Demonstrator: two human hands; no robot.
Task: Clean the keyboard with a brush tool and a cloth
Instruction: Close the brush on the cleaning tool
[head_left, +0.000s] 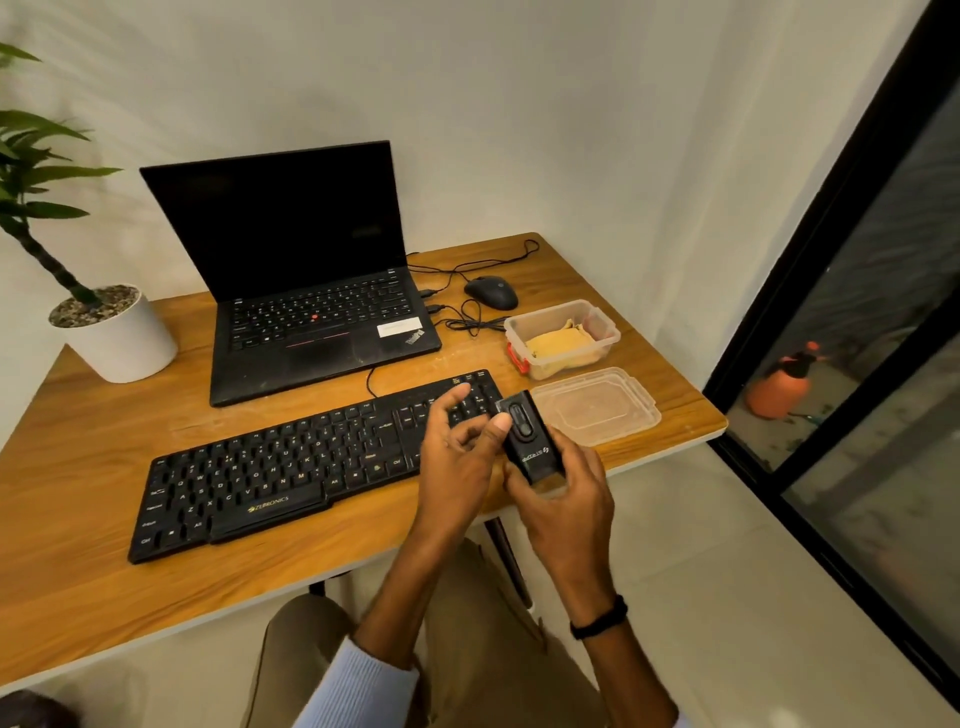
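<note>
Two brands: ZEBRONICS keyboard (270, 483), ThinkPad laptop (311, 322)

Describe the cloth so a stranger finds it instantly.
Look at the right end of the wooden table, between the mouse and the flat clear lid. An open clear box with a red clasp stands there; the cloth lies inside, the only crumpled yellow thing there.

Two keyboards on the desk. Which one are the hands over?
The separate black Zebronics keyboard in front, not the one built into the laptop. The left hand is above its right end; the right hand holds the brush tool.
</note>
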